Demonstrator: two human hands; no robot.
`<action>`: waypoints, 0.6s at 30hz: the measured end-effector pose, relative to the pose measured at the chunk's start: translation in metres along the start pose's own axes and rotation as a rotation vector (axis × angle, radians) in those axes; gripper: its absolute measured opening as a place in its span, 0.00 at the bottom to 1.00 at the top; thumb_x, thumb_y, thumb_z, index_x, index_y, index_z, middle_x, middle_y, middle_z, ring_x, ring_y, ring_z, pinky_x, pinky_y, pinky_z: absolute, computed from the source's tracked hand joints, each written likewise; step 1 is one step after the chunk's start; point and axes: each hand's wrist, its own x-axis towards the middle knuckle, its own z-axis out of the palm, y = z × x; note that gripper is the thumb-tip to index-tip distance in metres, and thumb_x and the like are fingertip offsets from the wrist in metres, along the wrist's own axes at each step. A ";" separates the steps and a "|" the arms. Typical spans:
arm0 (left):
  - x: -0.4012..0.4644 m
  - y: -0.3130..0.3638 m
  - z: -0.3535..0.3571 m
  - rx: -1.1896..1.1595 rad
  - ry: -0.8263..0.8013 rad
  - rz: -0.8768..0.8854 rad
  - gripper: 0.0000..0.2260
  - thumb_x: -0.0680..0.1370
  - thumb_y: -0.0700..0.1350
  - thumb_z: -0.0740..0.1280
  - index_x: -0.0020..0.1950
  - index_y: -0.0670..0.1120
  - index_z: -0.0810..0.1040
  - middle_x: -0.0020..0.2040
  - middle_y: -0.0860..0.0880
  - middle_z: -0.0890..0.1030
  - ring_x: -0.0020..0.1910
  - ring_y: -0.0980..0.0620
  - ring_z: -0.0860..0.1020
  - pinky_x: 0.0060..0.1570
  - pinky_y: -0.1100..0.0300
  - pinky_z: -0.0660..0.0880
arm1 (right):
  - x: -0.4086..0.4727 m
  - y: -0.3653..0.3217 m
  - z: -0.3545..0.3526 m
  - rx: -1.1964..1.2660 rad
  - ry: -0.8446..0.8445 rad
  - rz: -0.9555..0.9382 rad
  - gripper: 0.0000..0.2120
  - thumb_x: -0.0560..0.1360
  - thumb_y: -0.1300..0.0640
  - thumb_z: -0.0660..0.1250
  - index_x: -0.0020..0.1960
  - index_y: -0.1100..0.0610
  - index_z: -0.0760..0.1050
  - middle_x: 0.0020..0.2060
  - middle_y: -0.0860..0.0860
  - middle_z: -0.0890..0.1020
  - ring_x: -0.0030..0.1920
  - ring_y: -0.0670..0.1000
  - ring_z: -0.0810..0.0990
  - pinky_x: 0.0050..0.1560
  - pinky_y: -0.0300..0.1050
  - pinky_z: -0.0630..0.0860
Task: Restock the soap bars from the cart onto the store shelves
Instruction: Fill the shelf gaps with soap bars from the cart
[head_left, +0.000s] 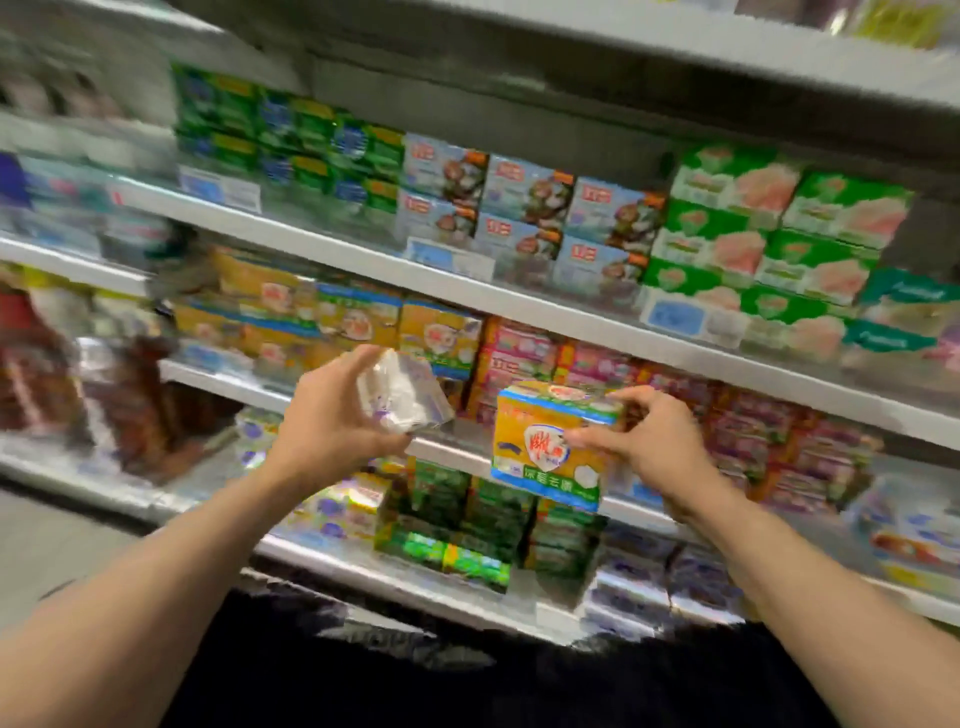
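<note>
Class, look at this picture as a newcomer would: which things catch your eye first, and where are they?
The yellow soap pack with its red shield stands out, gripped by the right hand at centre right. Beside it, the left hand holds a white wrapped pack. Behind them, tilted shelves carry blurred rows of colourful packs.

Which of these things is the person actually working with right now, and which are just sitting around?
In use:
left hand holding white soap pack
right hand holding yellow soap pack
shelf edge

Just there:
green boxes
pink packs
brown packets
</note>
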 end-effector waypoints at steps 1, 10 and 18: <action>-0.001 -0.008 -0.014 0.018 0.021 -0.010 0.35 0.54 0.55 0.73 0.59 0.42 0.78 0.46 0.49 0.81 0.46 0.52 0.78 0.43 0.68 0.68 | 0.003 -0.008 0.020 0.020 -0.043 -0.018 0.43 0.39 0.33 0.77 0.48 0.53 0.77 0.44 0.55 0.83 0.45 0.55 0.82 0.44 0.52 0.80; -0.020 -0.084 -0.100 0.153 0.193 -0.227 0.32 0.60 0.40 0.81 0.62 0.43 0.76 0.53 0.50 0.80 0.53 0.51 0.77 0.46 0.73 0.67 | 0.021 -0.061 0.165 0.186 -0.260 -0.077 0.41 0.39 0.32 0.78 0.47 0.49 0.76 0.45 0.53 0.82 0.47 0.54 0.82 0.44 0.55 0.81; -0.027 -0.141 -0.146 0.155 0.326 -0.333 0.27 0.58 0.38 0.80 0.54 0.47 0.77 0.44 0.51 0.79 0.41 0.52 0.77 0.34 0.73 0.70 | 0.039 -0.112 0.275 0.246 -0.320 -0.091 0.42 0.46 0.38 0.78 0.56 0.54 0.75 0.49 0.52 0.81 0.49 0.52 0.81 0.48 0.53 0.81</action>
